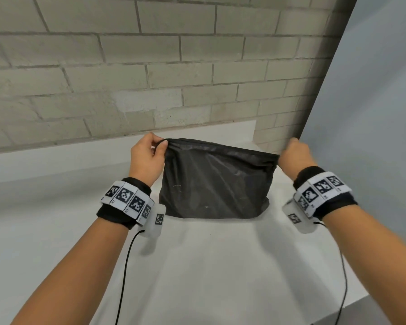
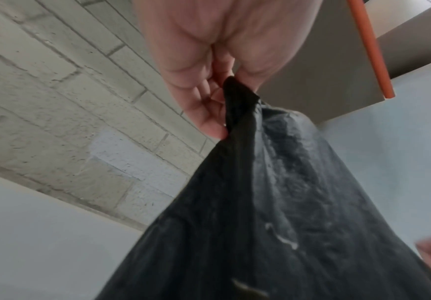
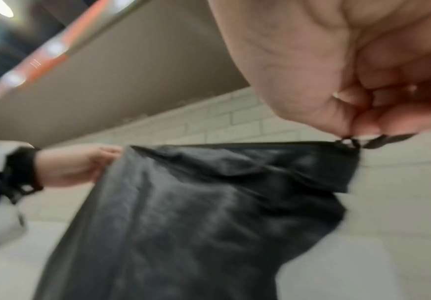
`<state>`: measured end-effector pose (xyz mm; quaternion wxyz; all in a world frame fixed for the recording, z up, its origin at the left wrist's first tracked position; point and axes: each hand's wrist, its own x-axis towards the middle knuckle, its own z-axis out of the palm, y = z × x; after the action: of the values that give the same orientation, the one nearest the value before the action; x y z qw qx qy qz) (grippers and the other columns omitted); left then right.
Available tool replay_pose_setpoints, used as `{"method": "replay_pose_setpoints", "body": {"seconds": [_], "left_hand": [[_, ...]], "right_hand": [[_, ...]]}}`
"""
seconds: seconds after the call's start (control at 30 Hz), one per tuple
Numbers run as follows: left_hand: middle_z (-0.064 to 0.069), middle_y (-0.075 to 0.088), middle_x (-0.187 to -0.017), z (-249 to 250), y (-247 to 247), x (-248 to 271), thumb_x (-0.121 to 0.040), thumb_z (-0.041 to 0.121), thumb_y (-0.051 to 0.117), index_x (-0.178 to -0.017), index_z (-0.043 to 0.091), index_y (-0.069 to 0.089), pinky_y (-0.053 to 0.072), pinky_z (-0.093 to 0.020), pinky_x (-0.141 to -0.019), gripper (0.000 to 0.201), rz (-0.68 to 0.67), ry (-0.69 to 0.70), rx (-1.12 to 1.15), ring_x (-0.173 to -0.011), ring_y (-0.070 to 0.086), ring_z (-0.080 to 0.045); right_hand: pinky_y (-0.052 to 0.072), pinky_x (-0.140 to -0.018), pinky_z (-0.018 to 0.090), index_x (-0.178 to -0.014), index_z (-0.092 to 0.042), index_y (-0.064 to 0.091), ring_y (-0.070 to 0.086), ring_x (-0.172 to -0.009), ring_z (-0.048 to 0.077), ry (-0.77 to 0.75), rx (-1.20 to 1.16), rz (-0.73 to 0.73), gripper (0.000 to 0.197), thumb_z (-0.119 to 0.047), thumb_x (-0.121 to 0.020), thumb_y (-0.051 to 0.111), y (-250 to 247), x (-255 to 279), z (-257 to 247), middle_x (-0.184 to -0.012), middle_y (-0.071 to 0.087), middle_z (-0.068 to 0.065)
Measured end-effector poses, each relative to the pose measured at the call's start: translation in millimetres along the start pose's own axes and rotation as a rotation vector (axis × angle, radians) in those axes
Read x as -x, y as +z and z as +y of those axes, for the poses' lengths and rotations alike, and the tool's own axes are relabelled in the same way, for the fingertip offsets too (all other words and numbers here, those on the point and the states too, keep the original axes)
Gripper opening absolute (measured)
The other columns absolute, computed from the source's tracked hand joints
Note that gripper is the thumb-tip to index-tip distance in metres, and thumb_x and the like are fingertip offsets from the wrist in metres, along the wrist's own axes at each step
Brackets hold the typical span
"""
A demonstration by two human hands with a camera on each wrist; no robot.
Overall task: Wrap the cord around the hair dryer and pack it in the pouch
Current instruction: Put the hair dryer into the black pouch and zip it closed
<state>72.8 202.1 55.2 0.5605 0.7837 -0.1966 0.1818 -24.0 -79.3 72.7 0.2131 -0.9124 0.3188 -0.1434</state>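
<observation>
A black fabric pouch (image 1: pixel 215 181) hangs upright between my two hands, its bottom edge on the white table (image 1: pixel 209 266). My left hand (image 1: pixel 150 148) pinches the pouch's top left corner (image 2: pixel 237 95). My right hand (image 1: pixel 293 152) pinches the zipper pull (image 3: pixel 348 142) at the top right corner of the pouch (image 3: pixel 209 213). The zipper line along the top looks drawn across. The pouch bulges a little; the hair dryer and its cord are not visible in any view.
A pale brick wall (image 1: pixel 150 78) runs close behind the table. A grey panel (image 1: pixel 373 102) stands to the right. The table's right edge (image 1: pixel 384 299) falls away near my right forearm. Thin black cables (image 1: pixel 124 277) trail from both wristbands.
</observation>
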Motion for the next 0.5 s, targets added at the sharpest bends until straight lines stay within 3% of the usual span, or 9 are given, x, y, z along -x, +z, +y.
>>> {"method": "replay_pose_setpoints", "body": {"seconds": [0.1, 0.2, 0.27, 0.37, 0.43, 0.5], "left_hand": [[0.008, 0.053, -0.075, 5, 8, 2, -0.089, 0.011, 0.052, -0.084, 0.011, 0.054, 0.046, -0.021, -0.067, 0.005, -0.047, 0.041, -0.029, -0.072, 0.056, -0.019], [0.011, 0.052, -0.074, 5, 18, 5, -0.089, 0.010, 0.051, -0.086, 0.013, 0.053, 0.039, -0.014, -0.067, 0.004, -0.023, 0.049, -0.021, -0.069, 0.050, -0.005], [0.014, 0.051, -0.082, 0, 18, 6, -0.089, 0.004, 0.047, -0.091, 0.021, 0.050, 0.041, -0.009, -0.066, 0.016, -0.061, 0.037, 0.047, -0.070, 0.051, -0.004], [0.011, 0.050, -0.090, -6, 14, 10, -0.086, -0.009, 0.038, -0.081, 0.042, 0.054, 0.042, -0.013, -0.078, 0.053, -0.171, 0.105, 0.128, -0.080, 0.051, -0.007], [0.009, 0.052, -0.096, -7, 10, 10, -0.079, -0.016, 0.035, -0.059, 0.040, 0.065, 0.040, -0.020, -0.092, 0.067, -0.220, 0.062, 0.183, -0.095, 0.051, -0.004], [0.003, 0.056, -0.097, -5, 5, 14, -0.075, -0.011, 0.042, -0.053, 0.032, 0.070, 0.042, -0.024, -0.091, 0.056, -0.307, -0.046, 0.314, -0.096, 0.053, -0.008]], "right_hand": [[0.045, -0.078, 0.042, -0.110, 0.008, 0.044, 0.055, -0.102, 0.044, 0.067, 0.082, 0.035, 0.022, -0.004, -0.091, 0.043, -1, -5, 23, -0.114, 0.055, 0.030], [0.042, -0.087, 0.046, -0.110, 0.008, 0.044, 0.051, -0.104, 0.045, -0.030, 0.071, 0.108, 0.022, -0.005, -0.093, 0.040, 2, -6, 27, -0.116, 0.051, 0.029], [0.040, -0.078, 0.043, -0.102, 0.004, 0.044, 0.051, -0.098, 0.039, -0.055, -0.107, 0.081, 0.015, -0.006, -0.093, 0.037, 3, -5, 27, -0.107, 0.052, 0.027], [0.035, -0.065, 0.031, -0.092, -0.007, 0.035, 0.047, -0.082, 0.026, -0.033, -0.308, 0.022, 0.005, -0.008, -0.096, 0.033, 3, -2, 23, -0.085, 0.049, 0.015], [0.033, -0.067, 0.031, -0.095, -0.011, 0.032, 0.043, -0.082, 0.023, -0.065, -0.336, 0.028, 0.003, -0.009, -0.097, 0.031, 2, -2, 21, -0.083, 0.046, 0.013], [0.033, -0.069, 0.033, -0.096, -0.012, 0.030, 0.042, -0.080, 0.023, -0.108, -0.397, 0.023, 0.002, -0.012, -0.097, 0.031, 2, -1, 21, -0.081, 0.044, 0.010]]}}
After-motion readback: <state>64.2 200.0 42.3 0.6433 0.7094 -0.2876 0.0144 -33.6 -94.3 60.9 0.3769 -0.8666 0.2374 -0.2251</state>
